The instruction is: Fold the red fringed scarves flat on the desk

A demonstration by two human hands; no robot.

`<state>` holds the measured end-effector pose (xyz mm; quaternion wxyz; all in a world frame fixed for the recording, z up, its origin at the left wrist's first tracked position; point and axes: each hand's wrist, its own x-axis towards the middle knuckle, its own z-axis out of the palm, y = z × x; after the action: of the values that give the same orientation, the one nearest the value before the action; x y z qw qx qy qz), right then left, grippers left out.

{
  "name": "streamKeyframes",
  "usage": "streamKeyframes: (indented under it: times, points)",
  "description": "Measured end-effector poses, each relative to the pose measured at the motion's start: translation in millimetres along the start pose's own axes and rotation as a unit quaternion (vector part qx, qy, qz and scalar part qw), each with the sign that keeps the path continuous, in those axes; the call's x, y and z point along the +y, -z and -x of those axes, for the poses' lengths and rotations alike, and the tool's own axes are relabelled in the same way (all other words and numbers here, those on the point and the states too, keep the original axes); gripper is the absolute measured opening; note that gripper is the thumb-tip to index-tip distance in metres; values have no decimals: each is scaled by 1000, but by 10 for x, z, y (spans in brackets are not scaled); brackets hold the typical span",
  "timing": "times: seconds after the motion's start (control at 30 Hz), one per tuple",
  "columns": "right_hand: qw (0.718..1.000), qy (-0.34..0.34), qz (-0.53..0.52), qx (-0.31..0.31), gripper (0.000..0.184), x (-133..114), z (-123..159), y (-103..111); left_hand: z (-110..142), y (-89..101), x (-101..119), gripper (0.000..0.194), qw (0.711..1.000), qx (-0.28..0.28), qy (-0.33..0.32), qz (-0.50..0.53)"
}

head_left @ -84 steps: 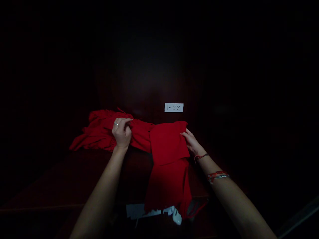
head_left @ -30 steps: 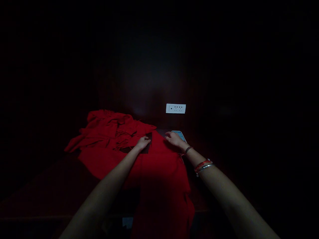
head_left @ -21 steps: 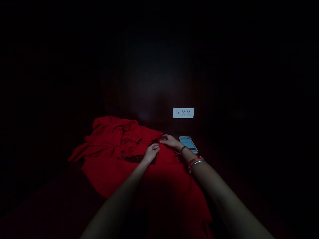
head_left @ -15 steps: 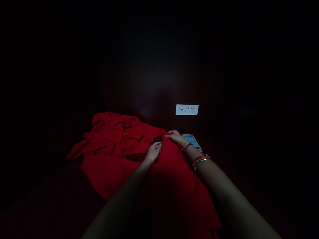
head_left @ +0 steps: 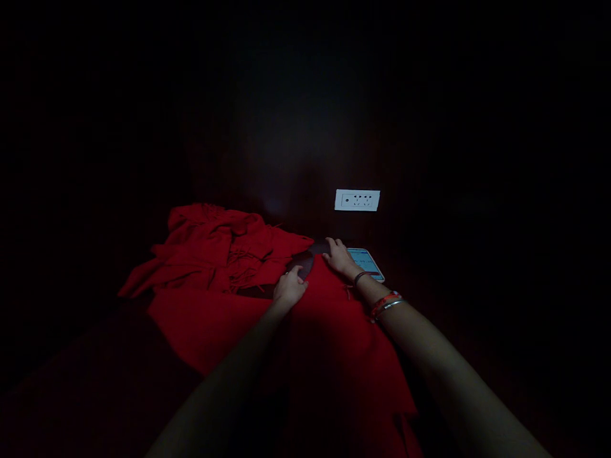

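A red fringed scarf (head_left: pixel 200 245) lies crumpled on the left. In front of it and to the right, red cloth (head_left: pixel 334 318) is spread towards me; I cannot tell if both are one piece. My left hand (head_left: pixel 290 291) rests at the cloth's inner edge, thumb and fingers apart. Close to its fingertips is a dark grey patch (head_left: pixel 303 262), of cloth or bare surface, I cannot tell which. My right hand (head_left: pixel 340 257) lies at the far edge of the spread cloth, its fingers stretched out and slightly spread over the dark patch.
Just right of my right hand lies a phone (head_left: pixel 366 264) with a lit screen, partly behind the wrist. A white wall socket (head_left: pixel 357 200) is fixed on the dark wall behind. Deep shadow covers both sides.
The far corner of the red cloth, pinched by my right hand before, now lies lower, showing more of the dark patch. The right fingers have spread. The left thumb and fingers have parted.
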<state>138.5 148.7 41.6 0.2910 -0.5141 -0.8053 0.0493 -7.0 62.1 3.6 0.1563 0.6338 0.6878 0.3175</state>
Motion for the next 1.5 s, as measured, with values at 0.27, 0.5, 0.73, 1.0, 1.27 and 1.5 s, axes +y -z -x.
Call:
streamKeyframes:
  times: [0.27,0.5,0.73,1.0,1.27,1.5]
  points:
    - [986,48,2,-158,55,-41,916,194,44,-67,-5,39,985,-19,-153,-76]
    - [983,35,34,-178,53,-103,1213,175,83,-88,-21,40,980,-100,-92,-147]
    - [1000,2,-17,-1,43,167,1266,664,196,114,2,47,972,-18,-198,-128]
    - [977,-169,-86,-95,49,431,1402,749,413,71,55,57,944,-171,-237,-156]
    - [946,-255,-196,-37,34,498,1241,445,362,84,38,43,956,-32,-275,-97]
    - [943,-258,-199,-66,17,477,1264,489,372,51,139,12,933,-82,-343,-71]
